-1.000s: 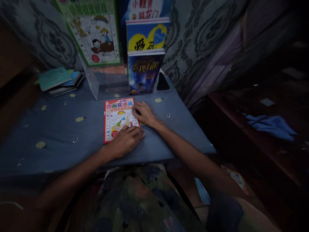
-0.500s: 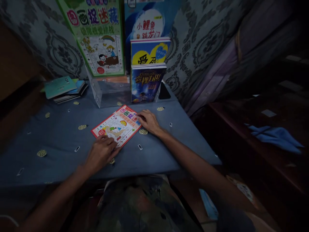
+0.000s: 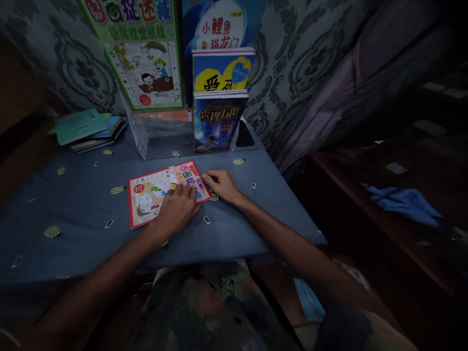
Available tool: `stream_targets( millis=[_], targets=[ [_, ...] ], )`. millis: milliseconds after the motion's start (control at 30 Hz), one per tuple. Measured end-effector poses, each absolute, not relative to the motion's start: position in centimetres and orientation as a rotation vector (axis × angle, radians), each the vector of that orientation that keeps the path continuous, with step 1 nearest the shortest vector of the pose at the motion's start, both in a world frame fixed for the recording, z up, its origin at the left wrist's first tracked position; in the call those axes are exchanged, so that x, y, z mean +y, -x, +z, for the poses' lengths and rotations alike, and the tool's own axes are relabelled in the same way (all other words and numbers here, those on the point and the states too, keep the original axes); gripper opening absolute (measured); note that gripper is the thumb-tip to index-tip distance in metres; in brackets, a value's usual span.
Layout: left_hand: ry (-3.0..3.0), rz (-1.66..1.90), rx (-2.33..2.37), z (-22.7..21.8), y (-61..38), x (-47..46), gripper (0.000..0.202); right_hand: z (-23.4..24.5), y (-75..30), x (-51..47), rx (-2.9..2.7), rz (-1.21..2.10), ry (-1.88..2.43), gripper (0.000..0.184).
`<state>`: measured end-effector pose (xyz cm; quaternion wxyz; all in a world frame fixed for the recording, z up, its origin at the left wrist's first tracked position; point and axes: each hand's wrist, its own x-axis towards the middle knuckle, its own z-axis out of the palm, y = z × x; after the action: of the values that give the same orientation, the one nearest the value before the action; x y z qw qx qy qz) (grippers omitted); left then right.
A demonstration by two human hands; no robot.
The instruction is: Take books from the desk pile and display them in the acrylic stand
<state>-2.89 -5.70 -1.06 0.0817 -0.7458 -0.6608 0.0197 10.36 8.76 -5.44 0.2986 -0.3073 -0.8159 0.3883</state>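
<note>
Head camera looks down at a table (image 3: 84,195) with a blue cloth on it. Near the middle of the cloth we see a thin picture book (image 3: 149,192) with a red edge. It lies flat and is turned crooked, with one corner toward the far side of the table.

The left hand (image 3: 179,207) lies on the near right part of the picture book. Its fingers are flat and a little apart, pressing down on the cover, not wrapped around anything.

The right hand (image 3: 221,185) rests on the cloth just beside the book. Its fingertips touch the book's right corner. The fingers are bent a little, and we cannot tell if they pinch the edge or only touch it.

Behind the book stands a clear box (image 3: 157,136). A dark blue book (image 3: 218,119) stands upright at the right side of the box, and a yellow and blue book (image 3: 221,68) stands behind that one. A big green book (image 3: 142,53) leans up at the back.

Far to the left, a pile of books (image 3: 87,129) lies on the cloth. Little gold dots (image 3: 117,190) are all over the cloth. Off to the right, well away from the table, lies a blue rag (image 3: 402,202).
</note>
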Motion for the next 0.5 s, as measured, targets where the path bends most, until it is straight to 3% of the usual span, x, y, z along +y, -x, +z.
stream_targets(
  millis=[167, 500],
  targets=[
    [2.249, 0.050, -1.871, -1.8, 3.3, -5.7, 0.031, -5.3, -10.3, 8.9, -2.082, 1.145, 0.785, 0.042],
    [2.342, 0.042, -1.868, -0.3, 3.5, -5.0, 0.031, -4.3, -11.0, 8.9, -2.101, 1.004, 0.825, 0.040]
  ],
)
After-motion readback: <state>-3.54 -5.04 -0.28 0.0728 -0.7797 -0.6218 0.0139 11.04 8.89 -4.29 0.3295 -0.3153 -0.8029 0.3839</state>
